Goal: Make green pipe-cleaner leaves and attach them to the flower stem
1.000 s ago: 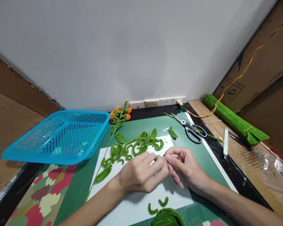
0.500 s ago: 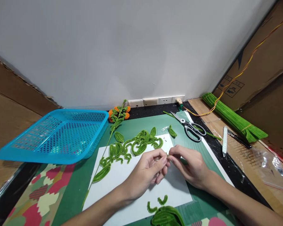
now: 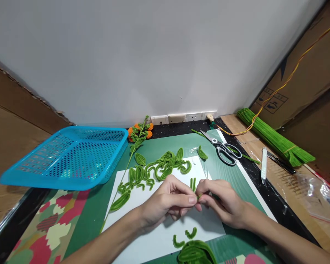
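Observation:
Over the white sheet (image 3: 143, 227), my left hand (image 3: 170, 201) and my right hand (image 3: 222, 201) meet, thumbs and fingertips pinched together. Between them is a green pipe cleaner (image 3: 193, 184); two straight, short lengths of it stick up past the fingers, and the rest is mostly covered. Just beyond my left hand lies a cluster of green pipe-cleaner leaves and curls (image 3: 165, 167). Nearer to me are two small curved pieces (image 3: 191, 233) and a bundle of larger green leaves (image 3: 196, 253), cut off by the frame's lower edge.
A blue perforated basket (image 3: 71, 161) stands at left, beside a stem with orange flowers (image 3: 140, 132). Grey-and-black scissors (image 3: 225, 152) and a single leaf (image 3: 202, 153) lie beyond my right hand. A green pipe-cleaner bundle (image 3: 275, 137) and a white-handled tool (image 3: 264, 165) are at right.
Both hands have come slightly lower, toward me, still pinched together. Two upright ends of green pipe cleaner now show above the fingers, where they were hidden before.

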{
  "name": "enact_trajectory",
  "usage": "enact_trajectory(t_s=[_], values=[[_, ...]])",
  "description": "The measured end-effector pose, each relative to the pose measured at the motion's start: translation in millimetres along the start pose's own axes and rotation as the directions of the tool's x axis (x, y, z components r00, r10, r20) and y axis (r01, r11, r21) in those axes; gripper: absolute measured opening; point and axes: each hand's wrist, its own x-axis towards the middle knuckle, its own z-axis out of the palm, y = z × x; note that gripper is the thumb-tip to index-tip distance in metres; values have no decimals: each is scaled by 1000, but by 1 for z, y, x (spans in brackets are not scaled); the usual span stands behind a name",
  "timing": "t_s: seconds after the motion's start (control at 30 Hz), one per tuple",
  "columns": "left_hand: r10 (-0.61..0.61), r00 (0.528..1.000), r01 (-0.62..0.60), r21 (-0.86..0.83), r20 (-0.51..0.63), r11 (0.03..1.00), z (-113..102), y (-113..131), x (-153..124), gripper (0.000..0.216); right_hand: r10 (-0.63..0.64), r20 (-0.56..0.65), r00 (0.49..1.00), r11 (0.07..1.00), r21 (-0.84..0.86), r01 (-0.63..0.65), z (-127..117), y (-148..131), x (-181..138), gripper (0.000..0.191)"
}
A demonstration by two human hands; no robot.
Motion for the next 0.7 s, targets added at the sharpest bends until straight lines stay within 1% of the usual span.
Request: enact_trajectory(t_s=[0.07,0.13,0.2,0.23,0.27,0.3,0.33,0.37,0.4,0.47,0.53,0.6,0.63,0.67,0.7], values=[[-32,999,32,-40,-3,999,-1,0,0,28,46,25,999,998,31,-47,-1,-4,2,18],[-23,1000,23,3,-19,1000,-1,2,0,27,106,39,994,990,87,-109,-1,-9,3,21],[37,999,-32,128,-33,991,-1,6,-2,29,188,55,981,965,174,-195,-1,-12,5,23],[93,995,-84,221,-30,972,-1,8,-4,30,239,74,968,942,224,-249,0,-13,5,24],[156,988,-142,327,-14,934,0,11,-6,32,286,98,953,913,274,-302,1,-13,5,26],[222,975,-196,461,-1,865,1,13,-8,36,333,121,935,879,319,-354,2,-12,5,28],[291,956,-259,597,45,759,2,16,-10,39,370,142,918,840,372,-396,4,-11,5,30],[359,928,-320,708,100,630,3,17,-11,40,398,155,904,800,423,-425,5,-10,6,32],[427,888,-378,796,169,472,3,18,-13,40,421,164,892,764,467,-446,6,-8,7,34],[532,780,-453,884,329,118,3,18,-13,35,455,161,876,710,527,-466,8,-8,9,38],[570,665,-445,869,483,-216,2,16,-12,31,482,133,866,694,545,-470,10,-8,12,40],[548,571,-376,788,611,-487,1,12,-9,29,501,86,861,692,557,-458,15,-8,14,42],[519,537,-331,733,665,-595,0,11,-8,28,509,59,859,687,573,-446,19,-7,14,42],[488,511,-285,675,708,-681,0,9,-7,27,517,40,855,672,599,-435,22,-7,14,42],[461,492,-244,625,738,-741,1,7,-6,26,526,25,850,653,629,-423,26,-6,14,43]])
